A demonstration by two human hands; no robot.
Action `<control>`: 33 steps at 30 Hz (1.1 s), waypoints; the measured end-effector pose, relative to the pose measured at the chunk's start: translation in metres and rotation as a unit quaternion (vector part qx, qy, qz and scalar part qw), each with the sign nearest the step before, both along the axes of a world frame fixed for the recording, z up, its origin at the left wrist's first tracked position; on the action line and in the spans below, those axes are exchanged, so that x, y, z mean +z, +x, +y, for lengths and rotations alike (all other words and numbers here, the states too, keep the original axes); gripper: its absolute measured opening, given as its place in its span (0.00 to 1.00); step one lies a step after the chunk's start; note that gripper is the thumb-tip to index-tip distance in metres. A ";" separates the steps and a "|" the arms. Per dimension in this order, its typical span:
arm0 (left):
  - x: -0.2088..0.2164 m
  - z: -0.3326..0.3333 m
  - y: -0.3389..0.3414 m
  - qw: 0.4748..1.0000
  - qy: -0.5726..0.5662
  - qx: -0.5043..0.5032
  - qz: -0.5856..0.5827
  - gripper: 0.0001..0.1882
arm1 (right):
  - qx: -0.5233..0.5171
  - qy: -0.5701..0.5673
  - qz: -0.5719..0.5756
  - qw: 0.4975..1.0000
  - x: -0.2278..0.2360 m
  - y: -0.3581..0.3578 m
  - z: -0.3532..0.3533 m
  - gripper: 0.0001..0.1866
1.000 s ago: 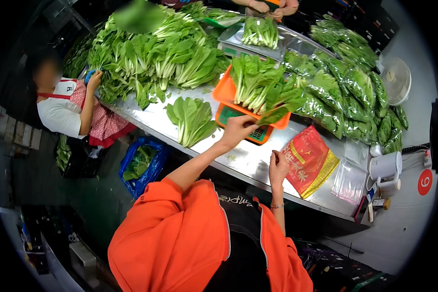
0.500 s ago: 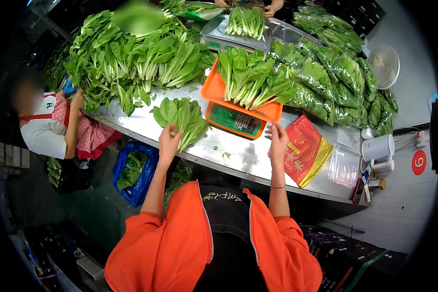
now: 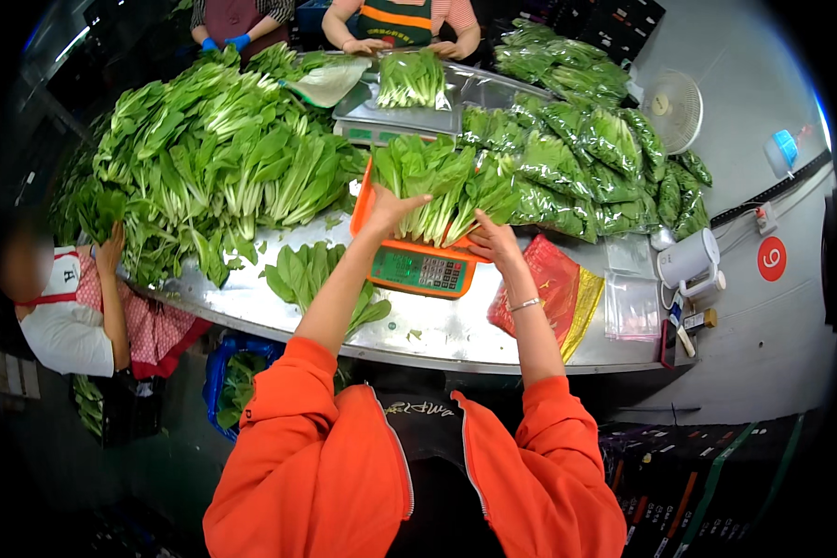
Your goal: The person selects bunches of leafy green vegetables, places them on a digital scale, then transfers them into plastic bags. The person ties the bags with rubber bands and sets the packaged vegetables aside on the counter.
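Leafy greens with pale stalks (image 3: pixel 421 181) lie in the orange tray (image 3: pixel 360 206) of a digital scale (image 3: pixel 395 268). My left hand (image 3: pixel 392 208) is at the left of these greens, thumb and fingers spread, some fingertips hidden by leaves. At the tray's front right corner, my right hand (image 3: pixel 498 244) has its fingers apart against the stalk ends and rim. Neither hand is closed round anything I can see. A smaller bunch of greens (image 3: pixel 299 276) rests on the metal table (image 3: pixel 437 330), partly behind my left forearm.
A big heap of greens (image 3: pixel 223 158) covers the table's left. Bagged greens (image 3: pixel 567 172) pile up on the right. Red and gold packaging (image 3: pixel 549 293), clear bags (image 3: pixel 631 312) and a white kettle (image 3: pixel 688 260) lie nearer. Co-workers stand left and across, beside another scale (image 3: pixel 395 121).
My left hand has left the smaller bunch on the table and reached up to the tray. My right hand has moved forward to the tray's corner. The view has tilted up.
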State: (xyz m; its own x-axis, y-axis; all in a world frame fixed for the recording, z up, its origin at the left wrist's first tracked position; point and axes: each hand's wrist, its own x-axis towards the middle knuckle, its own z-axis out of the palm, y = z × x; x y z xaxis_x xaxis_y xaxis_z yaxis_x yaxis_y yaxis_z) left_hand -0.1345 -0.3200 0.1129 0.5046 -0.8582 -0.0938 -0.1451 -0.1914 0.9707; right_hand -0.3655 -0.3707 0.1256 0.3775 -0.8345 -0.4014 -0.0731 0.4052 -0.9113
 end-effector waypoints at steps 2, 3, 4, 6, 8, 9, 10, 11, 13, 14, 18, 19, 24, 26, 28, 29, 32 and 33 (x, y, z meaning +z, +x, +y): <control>-0.040 -0.025 0.003 0.998 -0.005 0.048 -0.047 0.53 | 0.013 0.011 0.033 0.999 -0.014 0.020 -0.014 0.40; -0.060 -0.039 0.010 0.996 -0.021 0.063 -0.067 0.54 | 0.023 -0.012 0.057 0.998 -0.007 0.035 -0.009 0.37; -0.047 -0.038 0.001 0.999 -0.032 0.032 -0.020 0.53 | 0.052 -0.019 0.046 0.997 -0.011 0.041 -0.010 0.35; -0.016 -0.022 -0.012 0.996 -0.051 -0.022 0.069 0.51 | 0.028 -0.049 0.119 0.991 -0.005 0.051 -0.005 0.28; 0.009 -0.011 -0.006 0.986 -0.038 -0.114 0.114 0.44 | 0.031 -0.065 0.114 0.991 0.000 0.062 -0.005 0.24; 0.016 -0.009 -0.005 0.983 -0.029 -0.133 0.123 0.40 | 0.044 -0.070 0.104 0.991 -0.005 0.063 -0.009 0.24; 0.019 -0.007 -0.001 0.980 -0.019 -0.149 0.132 0.36 | 0.060 -0.074 0.095 0.991 -0.011 0.064 -0.013 0.23; 0.001 -0.019 0.008 0.978 0.004 -0.159 0.137 0.31 | 0.067 -0.073 0.073 0.992 -0.017 0.065 -0.018 0.24; -0.002 -0.023 0.008 0.969 -0.009 -0.188 0.160 0.31 | -0.002 -0.109 -0.026 0.994 -0.030 0.074 -0.014 0.24; -0.003 -0.024 0.005 0.964 -0.016 -0.203 0.171 0.31 | -0.037 -0.129 -0.075 0.988 -0.033 0.077 -0.011 0.24; -0.005 -0.015 -0.018 0.953 -0.081 -0.200 0.214 0.26 | -0.088 -0.226 -0.043 0.969 -0.034 0.070 -0.003 0.27; 0.010 -0.008 -0.030 0.947 -0.077 -0.219 0.220 0.24 | -0.119 -0.243 -0.012 0.963 -0.036 0.062 0.001 0.28; 0.031 0.013 -0.119 0.923 -0.134 -0.300 0.199 0.24 | -0.196 -0.339 -0.004 0.920 0.004 -0.028 0.056 0.26; 0.045 0.024 -0.170 0.899 -0.104 -0.345 0.248 0.22 | -0.209 -0.287 0.017 0.935 0.005 -0.081 0.074 0.26; 0.010 0.012 -0.216 0.898 -0.149 -0.374 0.177 0.29 | -0.216 -0.277 0.062 0.934 -0.009 -0.129 0.083 0.28; -0.012 0.007 -0.239 0.898 -0.139 -0.370 0.191 0.32 | -0.239 -0.270 0.076 0.930 -0.016 -0.148 0.085 0.29; -0.051 0.001 -0.295 0.883 -0.133 -0.384 0.234 0.31 | -0.246 -0.249 0.088 0.933 -0.079 -0.209 0.075 0.32; -0.069 -0.002 -0.303 0.886 -0.095 -0.398 0.219 0.31 | -0.244 -0.226 0.094 0.938 -0.092 -0.215 0.075 0.32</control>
State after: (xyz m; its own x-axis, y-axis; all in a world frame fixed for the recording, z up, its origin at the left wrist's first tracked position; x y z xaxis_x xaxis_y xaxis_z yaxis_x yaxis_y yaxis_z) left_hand -0.4376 -0.3218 0.0442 -0.3170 -0.9469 0.0532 0.2383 -0.0252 0.9709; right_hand -0.5801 -0.2954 0.0332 -0.1364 -0.9906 0.0132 -0.1564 0.0083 -0.9877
